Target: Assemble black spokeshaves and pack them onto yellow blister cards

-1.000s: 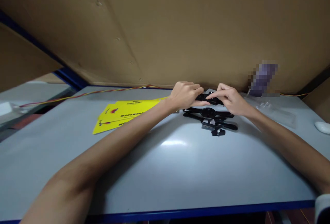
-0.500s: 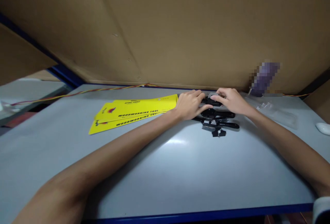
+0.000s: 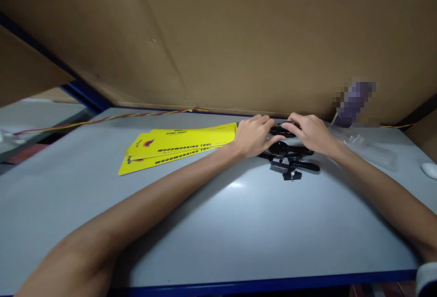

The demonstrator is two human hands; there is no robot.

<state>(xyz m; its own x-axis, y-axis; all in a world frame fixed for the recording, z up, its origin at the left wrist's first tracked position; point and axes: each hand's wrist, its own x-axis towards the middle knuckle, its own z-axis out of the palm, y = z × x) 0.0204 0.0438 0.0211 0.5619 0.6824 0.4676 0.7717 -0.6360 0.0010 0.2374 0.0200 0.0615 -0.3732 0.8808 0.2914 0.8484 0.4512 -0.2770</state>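
At the back of the grey table, a black spokeshave (image 3: pixel 282 129) lies between my two hands. My left hand (image 3: pixel 254 135) covers its left end, thumb held apart from the fingers. Over the right end curl the fingers and thumb of my right hand (image 3: pixel 310 132). Just in front are more black spokeshaves (image 3: pixel 282 148), lying close together with their handles pointing right. A small dark notched metal piece (image 3: pixel 292 175) sits nearest to me. The left ends of these tools are partly hidden by my left hand.
Several yellow cards (image 3: pixel 180 144) printed "WOODWORKING TOOL" fan out left of my hands. Clear plastic bags (image 3: pixel 370 150) lie to the right, below a blurred purple object (image 3: pixel 357 103). A white rounded object (image 3: pixel 429 170) is at the right edge. Twisted wire (image 3: pixel 136 115) runs along the back.
The flat grey piece seen by my right thumb no longer shows; the black spokeshave is visible there instead. Both hands stay in nearly the same place, and the view has shifted slightly.
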